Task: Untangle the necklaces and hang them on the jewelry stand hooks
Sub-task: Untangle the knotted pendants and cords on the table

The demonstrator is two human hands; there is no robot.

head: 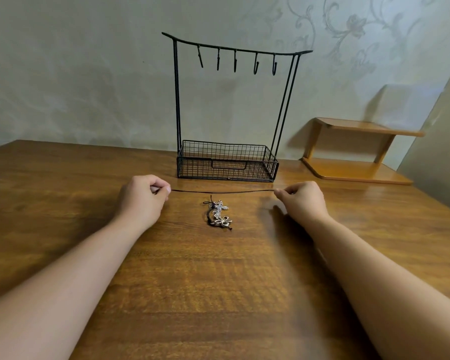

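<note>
Black cord (222, 191) runs taut and level between the two hands, just in front of the wire basket (227, 162) at the foot of the jewelry stand (234, 100), which stands near the far edge of the wooden tabletop (218, 281). The left hand (143, 197) pinches one end between thumb and curled fingers; the right hand (300, 200) pinches the other end the same way. Holding it stretched like this looks meant to draw one necklace straight and clear of the others, so that it can be lifted as a single free strand.

Just nearer the person than the cord, about midway between the hands, lies a small heap of pendants (218, 214): a sparkling cross-like piece and a bow-shaped piece with dark cord looped round them. A short strand rises from the heap toward the taut cord, but I cannot tell whether it joins it or only lies close, so whether the stretched necklace is fully free remains unclear.

Five hooks (235, 62) hang from the stand's top bar, all bare, so nothing has been hung yet. How many necklaces the heap holds is too small to make out, and the fingertips hide the cord ends and any clasp. A wooden shelf (359, 149) sits toward the far right corner, against the patterned wall (89, 74).
</note>
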